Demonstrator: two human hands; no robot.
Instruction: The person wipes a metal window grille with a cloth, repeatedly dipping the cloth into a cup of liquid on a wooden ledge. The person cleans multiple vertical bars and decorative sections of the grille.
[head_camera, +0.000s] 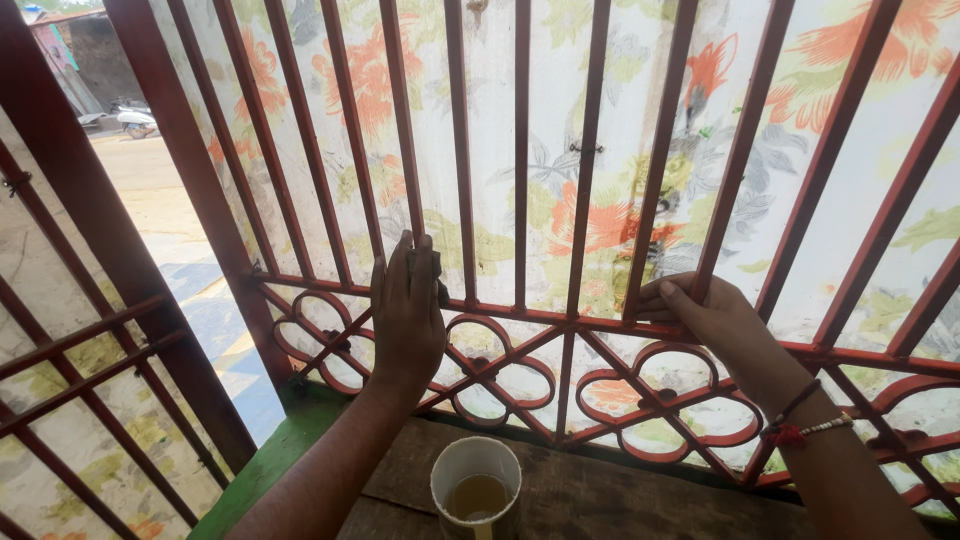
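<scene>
Red-painted metal window grille (590, 330), vertical bars above a band of curled, clover-shaped scrollwork, backed by a translucent sheet printed with orange flowers and green leaves (500, 150). At far left, a thick red-brown frame post (150, 230) slants down, with a sunlit yard visible beyond it. Left hand (407, 315): fingers together and upright, pressing a small dark object (438, 275), mostly hidden, against an upright bar just above the horizontal rail; what the object is cannot be told. Bars run long axis near vertical, fanning slightly outward toward the top. Below centre, a white cylindrical cup holding yellowish liquid (476, 490) stands upright on a rough dark wooden sill (600, 495), between the two forearms. Right hand (705, 310): fingers curled around the base of a slanted bar at the rail; red thread and beaded bands (800, 428) circle the wrist.
</scene>
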